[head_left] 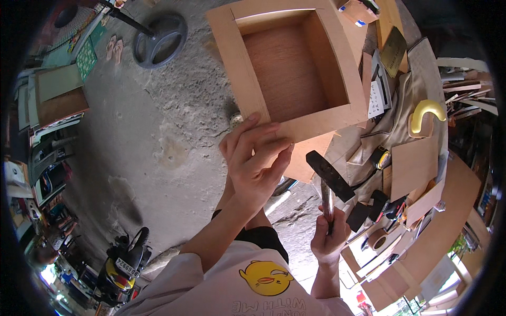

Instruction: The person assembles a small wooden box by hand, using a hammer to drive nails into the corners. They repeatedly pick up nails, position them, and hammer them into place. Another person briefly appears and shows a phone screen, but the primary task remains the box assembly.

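Okay, right hand [329, 236] clamped round hammer [330, 176], head beyond fingers. Farther out, left hand [254, 163]: fingers on near corner of wooden box [327, 120], clamped or just resting, can't tell; box stretches ahead of them. I judge: steadying for hammering; next move needs fingertips clear.

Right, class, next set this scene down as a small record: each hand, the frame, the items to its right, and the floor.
Left hand: fingertips at the near edge of the frame
Right hand: gripping a hammer by its handle, dark head up
Frame: brown, four-sided, around a deep recess
To its right: tape measure, yellow curved object
Floor: grey, rough; pair of sandals at upper left
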The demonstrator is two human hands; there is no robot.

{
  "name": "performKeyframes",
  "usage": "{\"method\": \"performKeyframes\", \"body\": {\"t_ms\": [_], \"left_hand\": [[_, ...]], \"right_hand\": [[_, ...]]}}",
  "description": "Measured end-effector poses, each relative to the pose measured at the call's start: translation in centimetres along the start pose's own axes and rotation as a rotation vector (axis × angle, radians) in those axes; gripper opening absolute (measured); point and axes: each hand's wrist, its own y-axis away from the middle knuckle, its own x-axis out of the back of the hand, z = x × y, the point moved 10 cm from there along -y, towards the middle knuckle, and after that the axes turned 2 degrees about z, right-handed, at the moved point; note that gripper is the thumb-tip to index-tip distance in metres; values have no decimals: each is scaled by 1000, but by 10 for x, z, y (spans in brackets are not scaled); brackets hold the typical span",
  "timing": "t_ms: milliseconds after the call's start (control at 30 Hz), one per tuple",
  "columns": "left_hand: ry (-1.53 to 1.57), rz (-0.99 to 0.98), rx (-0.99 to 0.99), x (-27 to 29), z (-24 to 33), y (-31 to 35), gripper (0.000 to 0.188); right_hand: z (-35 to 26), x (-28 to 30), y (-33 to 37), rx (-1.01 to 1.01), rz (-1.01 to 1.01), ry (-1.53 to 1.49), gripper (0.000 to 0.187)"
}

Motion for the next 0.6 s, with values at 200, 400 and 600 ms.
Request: {"method": "performKeyframes", "body": {"t_ms": [200,400,600], "left_hand": [[-31,-24,37,2,5,-5,19],[-4,-31,56,1,1,-1,23],[54,13,-6,1,0,3,28]], "right_hand": [[-19,2,-14,36,-5,73,21],[-42,14,-15,125,38,119,22],[-39,2,-22,74,-25,168,24]]}}
